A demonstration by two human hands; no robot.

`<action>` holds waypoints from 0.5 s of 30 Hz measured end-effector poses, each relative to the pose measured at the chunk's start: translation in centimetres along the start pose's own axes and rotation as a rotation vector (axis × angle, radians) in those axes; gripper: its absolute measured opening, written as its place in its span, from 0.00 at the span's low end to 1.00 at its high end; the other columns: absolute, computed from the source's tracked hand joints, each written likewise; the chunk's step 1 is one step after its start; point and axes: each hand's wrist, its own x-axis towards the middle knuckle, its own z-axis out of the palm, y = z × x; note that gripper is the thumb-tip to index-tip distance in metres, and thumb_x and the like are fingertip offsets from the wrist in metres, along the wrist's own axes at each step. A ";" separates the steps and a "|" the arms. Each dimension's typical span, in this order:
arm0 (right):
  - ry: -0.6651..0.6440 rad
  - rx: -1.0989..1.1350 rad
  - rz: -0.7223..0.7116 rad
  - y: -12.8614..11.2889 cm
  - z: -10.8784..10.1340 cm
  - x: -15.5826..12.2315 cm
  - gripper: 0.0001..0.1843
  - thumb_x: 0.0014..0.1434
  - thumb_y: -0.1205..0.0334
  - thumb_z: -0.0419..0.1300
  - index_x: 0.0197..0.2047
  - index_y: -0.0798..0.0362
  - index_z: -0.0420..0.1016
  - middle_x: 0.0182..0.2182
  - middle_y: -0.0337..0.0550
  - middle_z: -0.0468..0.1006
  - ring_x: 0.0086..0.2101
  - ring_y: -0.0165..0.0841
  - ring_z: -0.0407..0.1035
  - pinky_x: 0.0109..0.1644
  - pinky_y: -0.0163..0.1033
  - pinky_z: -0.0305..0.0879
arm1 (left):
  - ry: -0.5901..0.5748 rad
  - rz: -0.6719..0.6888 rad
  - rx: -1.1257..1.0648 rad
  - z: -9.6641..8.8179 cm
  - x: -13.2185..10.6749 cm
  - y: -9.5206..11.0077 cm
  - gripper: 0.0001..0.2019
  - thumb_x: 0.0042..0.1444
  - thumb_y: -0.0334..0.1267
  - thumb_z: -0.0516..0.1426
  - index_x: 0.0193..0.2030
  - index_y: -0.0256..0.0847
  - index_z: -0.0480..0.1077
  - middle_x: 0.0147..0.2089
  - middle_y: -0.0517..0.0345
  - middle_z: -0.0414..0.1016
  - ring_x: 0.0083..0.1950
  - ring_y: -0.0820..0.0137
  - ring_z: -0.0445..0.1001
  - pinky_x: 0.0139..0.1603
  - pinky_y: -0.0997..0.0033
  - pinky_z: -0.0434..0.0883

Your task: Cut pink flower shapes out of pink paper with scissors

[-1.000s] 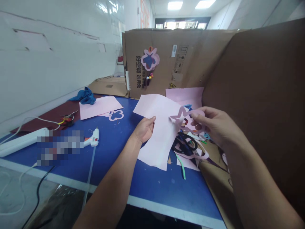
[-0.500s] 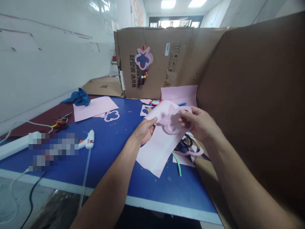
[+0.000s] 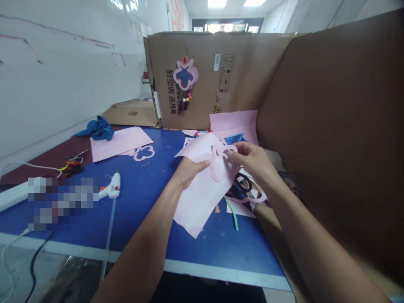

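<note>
Scalloped pink cut-out (image 3: 217, 168) sits left of right hand (image 3: 251, 160), overlapping pink paper sheet (image 3: 198, 200), above desk (image 3: 221, 250), back from front edge. Right fingers pinch its upper right; left hand (image 3: 190, 170) clamps sheet under thumb

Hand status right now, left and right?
Left hand: closed, holding a pale pink rectangular paper sheet.
Right hand: closed, fingertips pinching a pale pink paper cutout with a curvy outline.

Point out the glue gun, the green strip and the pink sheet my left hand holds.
Glue gun (image 3: 114, 185): head view, on its white body.
Green strip (image 3: 233, 213): head view, middle of its length.
Pink sheet (image 3: 196, 205): head view, lower part, below the left hand (image 3: 188, 171).
</note>
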 end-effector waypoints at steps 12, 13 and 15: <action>-0.483 0.216 0.231 0.6 -2.9 0.5 0.19 0.49 0.54 0.79 0.44 0.48 0.85 0.39 0.42 0.86 0.34 0.35 0.78 0.33 0.36 0.73 | -0.200 -0.135 0.108 -0.7 -0.8 1.0 0.29 0.44 0.28 0.73 0.56 0.39 0.80 0.55 0.42 0.83 0.57 0.53 0.81 0.66 0.47 0.70; -0.512 0.230 0.249 0.5 -2.6 0.3 0.19 0.47 0.55 0.80 0.42 0.49 0.84 0.37 0.43 0.86 0.32 0.35 0.78 0.33 0.37 0.73 | -0.205 -0.161 0.113 -0.7 -0.9 1.1 0.29 0.43 0.28 0.73 0.55 0.38 0.80 0.54 0.42 0.84 0.55 0.53 0.82 0.65 0.47 0.70; -0.533 0.238 0.282 0.2 -2.4 0.1 0.18 0.44 0.58 0.81 0.38 0.51 0.83 0.33 0.43 0.86 0.29 0.34 0.77 0.30 0.37 0.73 | -0.212 -0.209 0.124 -0.7 -0.9 1.2 0.28 0.42 0.28 0.74 0.54 0.36 0.80 0.52 0.42 0.84 0.52 0.54 0.82 0.63 0.49 0.72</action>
